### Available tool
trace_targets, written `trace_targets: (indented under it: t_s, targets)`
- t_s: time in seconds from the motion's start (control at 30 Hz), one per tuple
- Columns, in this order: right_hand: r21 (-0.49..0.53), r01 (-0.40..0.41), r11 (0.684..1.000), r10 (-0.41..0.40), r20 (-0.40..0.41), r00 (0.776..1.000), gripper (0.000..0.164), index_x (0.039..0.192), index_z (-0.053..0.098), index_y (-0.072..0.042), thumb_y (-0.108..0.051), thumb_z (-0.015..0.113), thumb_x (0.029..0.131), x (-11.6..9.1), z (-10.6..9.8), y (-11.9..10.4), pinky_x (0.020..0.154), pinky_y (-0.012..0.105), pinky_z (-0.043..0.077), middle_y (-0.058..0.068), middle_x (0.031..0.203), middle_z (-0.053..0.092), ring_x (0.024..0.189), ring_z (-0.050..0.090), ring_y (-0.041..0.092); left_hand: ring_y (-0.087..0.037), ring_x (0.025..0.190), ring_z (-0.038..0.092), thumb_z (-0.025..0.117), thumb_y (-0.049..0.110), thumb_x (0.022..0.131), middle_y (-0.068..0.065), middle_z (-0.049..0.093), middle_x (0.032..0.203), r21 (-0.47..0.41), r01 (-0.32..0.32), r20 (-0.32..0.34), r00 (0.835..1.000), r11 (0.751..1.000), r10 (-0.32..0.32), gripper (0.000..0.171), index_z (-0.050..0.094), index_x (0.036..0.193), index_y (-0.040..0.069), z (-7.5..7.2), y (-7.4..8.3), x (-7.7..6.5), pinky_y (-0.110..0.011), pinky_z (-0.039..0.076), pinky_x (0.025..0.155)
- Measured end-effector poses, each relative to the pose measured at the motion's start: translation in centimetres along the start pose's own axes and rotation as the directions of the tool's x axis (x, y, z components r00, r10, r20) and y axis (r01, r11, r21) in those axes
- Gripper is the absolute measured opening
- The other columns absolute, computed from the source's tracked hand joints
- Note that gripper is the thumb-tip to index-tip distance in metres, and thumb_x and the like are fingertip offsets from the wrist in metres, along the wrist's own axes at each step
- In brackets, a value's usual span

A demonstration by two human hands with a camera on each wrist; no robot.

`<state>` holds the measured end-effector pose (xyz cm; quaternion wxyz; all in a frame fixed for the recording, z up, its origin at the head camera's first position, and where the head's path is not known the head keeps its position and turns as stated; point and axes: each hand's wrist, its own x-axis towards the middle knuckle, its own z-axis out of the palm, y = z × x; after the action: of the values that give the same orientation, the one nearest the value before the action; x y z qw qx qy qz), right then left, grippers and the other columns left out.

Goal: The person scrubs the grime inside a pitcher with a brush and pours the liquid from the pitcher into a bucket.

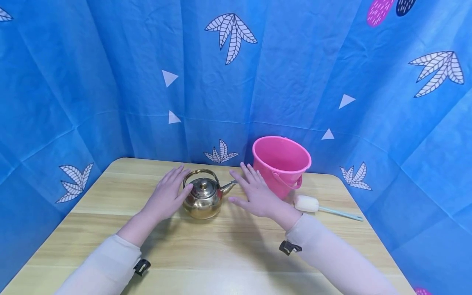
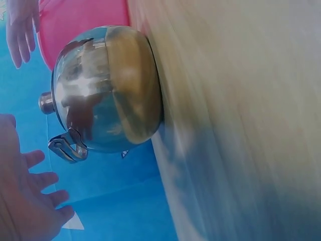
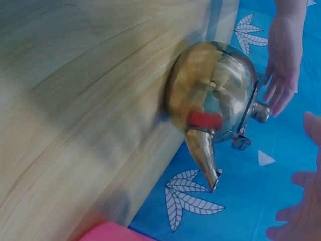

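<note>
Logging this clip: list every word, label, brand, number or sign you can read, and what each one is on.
None: no text can be read in any view.
Kettle: a red patch by the spout base shows no legible lettering; whether it is a label, I can't tell.
Pink bucket and brush: no visible lettering.
Blue curtain: printed leaves and triangles, no writing.

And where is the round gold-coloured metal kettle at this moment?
In the head view, the kettle stands between the left hand and right hand, left of the pink plastic bucket.
</note>
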<state>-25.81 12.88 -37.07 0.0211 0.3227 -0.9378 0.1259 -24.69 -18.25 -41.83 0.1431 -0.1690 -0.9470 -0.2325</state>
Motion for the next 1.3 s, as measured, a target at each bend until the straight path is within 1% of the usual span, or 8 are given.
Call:
trace_targets:
  t_s: [0.13, 0.33, 0.53, 0.77, 1.1, 1.3]
  targets:
    - [0.003, 0.003, 1.000, -0.003, -0.006, 1.000, 0.079, 0.162, 0.012, -0.033, -0.065, 0.044, 0.097, 0.1, 0.1, -0.1, 0.122, 0.049, 0.001, 0.004, 0.167, -0.008, 0.153, -0.010, 0.027, -0.046, 0.148, 0.017, 0.037, 0.045, 0.107, -0.020, 0.021, 0.163, -0.035, 0.010, -0.004, 1.000, 0.999, -0.010, 0.061, 0.032, 0.156, 0.009, 0.1, 0.0, -0.1, -0.065, 0.013, 0.117]
    - [0.010, 0.020, 1.000, -0.020, -0.025, 0.999, 0.079, 0.162, 0.015, -0.031, -0.061, 0.050, 0.098, 0.2, 0.2, -0.2, 0.122, 0.052, 0.005, 0.006, 0.168, -0.005, 0.153, -0.008, 0.028, -0.046, 0.148, 0.017, 0.037, 0.043, 0.108, -0.021, 0.020, 0.163, -0.076, 0.041, 0.012, 0.999, 0.996, -0.040, 0.061, 0.029, 0.157, 0.008, 0.2, 0.1, -0.2, -0.063, 0.012, 0.118]
    - [0.009, 0.038, 0.999, -0.038, -0.037, 0.999, 0.079, 0.161, 0.019, -0.028, -0.064, 0.048, 0.097, 0.2, 0.3, -0.2, 0.122, 0.053, 0.007, 0.008, 0.168, -0.003, 0.153, -0.007, 0.029, -0.047, 0.147, 0.019, 0.042, 0.035, 0.108, -0.024, 0.022, 0.161, -0.126, 0.060, 0.010, 0.998, 0.990, -0.059, 0.058, 0.030, 0.156, 0.005, 0.5, 0.3, -0.1, -0.063, 0.014, 0.118]
    - [0.029, 0.058, 0.998, -0.057, -0.048, 0.997, 0.078, 0.161, 0.019, -0.026, -0.062, 0.047, 0.098, 0.4, 0.4, -0.4, 0.122, 0.053, 0.007, 0.008, 0.168, -0.005, 0.153, -0.007, 0.029, -0.045, 0.148, 0.020, 0.042, 0.035, 0.108, -0.022, 0.020, 0.163, -0.174, 0.097, 0.026, 0.995, 0.980, -0.094, 0.060, 0.028, 0.157, 0.005, 0.9, 0.0, 0.0, -0.063, 0.016, 0.117]
    - [0.032, 0.068, 0.997, -0.067, -0.046, 0.997, 0.076, 0.161, 0.018, -0.029, -0.062, 0.047, 0.099, 0.6, 0.4, -0.9, 0.122, 0.050, 0.005, 0.008, 0.168, -0.005, 0.153, -0.005, 0.028, -0.046, 0.147, 0.020, 0.041, 0.033, 0.108, -0.023, 0.018, 0.163, -0.213, 0.133, 0.051, 0.991, 0.968, -0.125, 0.060, 0.025, 0.157, 0.002, 0.8, 0.3, -0.2, -0.063, 0.016, 0.117]
    - [0.048, 0.069, 0.996, -0.066, -0.049, 0.997, 0.076, 0.161, 0.020, -0.028, -0.060, 0.049, 0.099, 0.8, 0.6, -1.3, 0.121, 0.052, 0.008, 0.008, 0.168, -0.003, 0.153, -0.003, 0.028, -0.047, 0.147, 0.021, 0.040, 0.033, 0.108, -0.025, 0.019, 0.162, -0.238, 0.149, 0.060, 0.988, 0.960, -0.139, 0.061, 0.023, 0.157, 0.002, 1.0, 0.4, -0.4, -0.063, 0.017, 0.117]
